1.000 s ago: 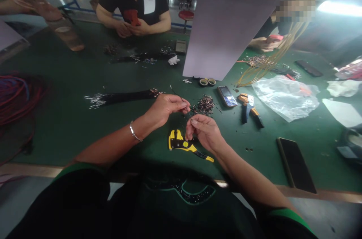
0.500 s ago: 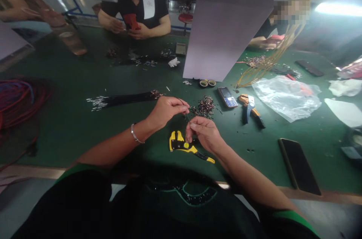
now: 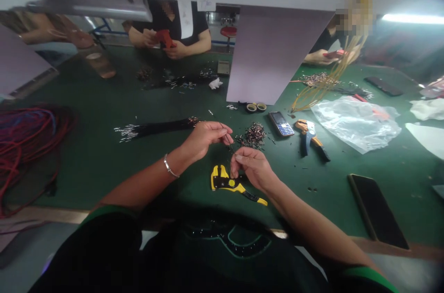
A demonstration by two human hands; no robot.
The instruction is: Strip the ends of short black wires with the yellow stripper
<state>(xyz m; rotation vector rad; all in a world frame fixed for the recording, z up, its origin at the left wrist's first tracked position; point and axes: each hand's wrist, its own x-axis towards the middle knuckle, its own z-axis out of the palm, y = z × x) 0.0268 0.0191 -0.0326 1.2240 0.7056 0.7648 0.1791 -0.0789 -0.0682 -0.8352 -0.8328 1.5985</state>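
**Item: one thin black wire (image 3: 227,141), pinched at the fingertips.**
We log the left hand (image 3: 207,139) and right hand (image 3: 253,168), both nearly closed on it, just above the yellow wire stripper (image 3: 222,180); loose metal terminals (image 3: 251,136) lie beyond the stripper.

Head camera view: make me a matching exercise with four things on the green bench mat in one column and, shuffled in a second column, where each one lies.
Things:
1. Yellow-and-black wire stripper
2. Keypad mobile phone
3. Black wire bundle
4. Clear plastic bag

Places:
A. Right of the blue-and-orange wire stripper
B. Beyond the left hand
C. Beneath the right hand
D. Right of the pile of metal terminals

Pairs: 1C, 2D, 3B, 4A
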